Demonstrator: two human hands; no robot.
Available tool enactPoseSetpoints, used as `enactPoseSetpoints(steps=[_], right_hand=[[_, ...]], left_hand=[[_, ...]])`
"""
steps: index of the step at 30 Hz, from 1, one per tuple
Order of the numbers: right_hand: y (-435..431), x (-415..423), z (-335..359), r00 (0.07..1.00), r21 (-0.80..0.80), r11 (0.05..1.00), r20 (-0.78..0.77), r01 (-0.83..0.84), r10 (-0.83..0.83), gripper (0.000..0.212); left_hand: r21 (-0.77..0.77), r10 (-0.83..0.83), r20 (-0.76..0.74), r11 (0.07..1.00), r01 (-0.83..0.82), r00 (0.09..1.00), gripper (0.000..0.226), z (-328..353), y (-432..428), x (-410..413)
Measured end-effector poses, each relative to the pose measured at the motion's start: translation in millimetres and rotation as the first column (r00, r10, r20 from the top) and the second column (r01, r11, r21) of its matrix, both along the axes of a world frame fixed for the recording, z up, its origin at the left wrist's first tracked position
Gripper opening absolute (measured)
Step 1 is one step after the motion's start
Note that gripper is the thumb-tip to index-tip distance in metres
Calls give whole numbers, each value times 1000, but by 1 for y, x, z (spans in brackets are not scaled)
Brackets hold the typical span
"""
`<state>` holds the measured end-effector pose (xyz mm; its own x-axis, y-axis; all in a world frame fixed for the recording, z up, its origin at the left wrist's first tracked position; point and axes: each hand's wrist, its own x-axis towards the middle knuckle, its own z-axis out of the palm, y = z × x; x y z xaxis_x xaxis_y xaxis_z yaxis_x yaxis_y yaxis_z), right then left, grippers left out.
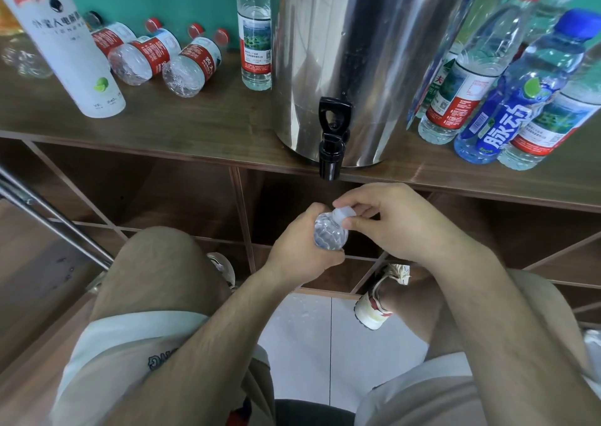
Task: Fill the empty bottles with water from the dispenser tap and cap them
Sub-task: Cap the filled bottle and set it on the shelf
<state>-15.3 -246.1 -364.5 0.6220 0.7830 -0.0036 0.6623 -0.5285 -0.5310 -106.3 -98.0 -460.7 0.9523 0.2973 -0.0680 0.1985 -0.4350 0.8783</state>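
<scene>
Left grip point(302, 253) is wrapped round a small clear bottle point(327, 235), which it holds in the air, tilted, with the neck toward the right grip point(390, 224). The right grip pinches the white cap point(344, 214) on the neck between thumb and fingertips. The black tap point(331, 155) of the steel dispenser point(357, 51) sits just above and ahead of both grips, not touching them. Fill level cannot be read, nor whether the cap is going on or coming off.

Likely risks:
- Thin plastic and a firm left grip. If the bottle is full and the cap loose, a squeeze could push water out over the knees and the floor below.
- On a tilted neck the cap could catch cross-threaded and leak later.
- A small cap in a fingertip pinch, with no surface point(211, 123) under the grips. A slip would drop it to the floor.
- A knuckle lifted from the right grip could nudge the tap.
</scene>
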Motion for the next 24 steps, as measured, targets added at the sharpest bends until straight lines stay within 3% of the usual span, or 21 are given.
enactPoseSetpoints(steps=[2,4,7,10,13,15,16,18,20,24], right_hand=[[4,-1,1,998,-99,994,31,52,-50,18],[8,-2,-4,995,-176,980,68,89,-78,28],[9,-5,-12,970,-230,973,240,28,29,37],[2,-1,-10,782,-173,971,577,-166,236,52],[-11,8,-5,590,-190,915,714,-356,378,53],[-17,5,-2,565,-180,912,735,-369,374,51],[-17,0,-1,604,-161,934,724,-320,332,53],[-12,-15,-1,733,-170,984,664,-48,150,61],[-5,-24,-6,819,-271,929,571,251,-55,61],[13,-39,9,820,-330,811,495,483,-287,55]], left_hand=[[27,-15,2,1000,15,1000,59,-2,0,1],[32,-16,-1,999,16,1000,59,-3,0,1],[-2,-42,1,999,42,999,57,-4,0,0],[21,-139,24,990,138,990,51,4,1,0],[-20,-271,6,962,271,963,48,10,-6,-3],[1,-309,-5,951,309,951,47,10,-14,-4],[7,-299,7,954,299,954,44,7,-18,-3],[-11,-227,42,974,227,973,42,3,-27,-3],[9,-145,83,989,144,986,46,2,-37,-7],[16,44,154,999,-47,987,56,9,-53,-23]])
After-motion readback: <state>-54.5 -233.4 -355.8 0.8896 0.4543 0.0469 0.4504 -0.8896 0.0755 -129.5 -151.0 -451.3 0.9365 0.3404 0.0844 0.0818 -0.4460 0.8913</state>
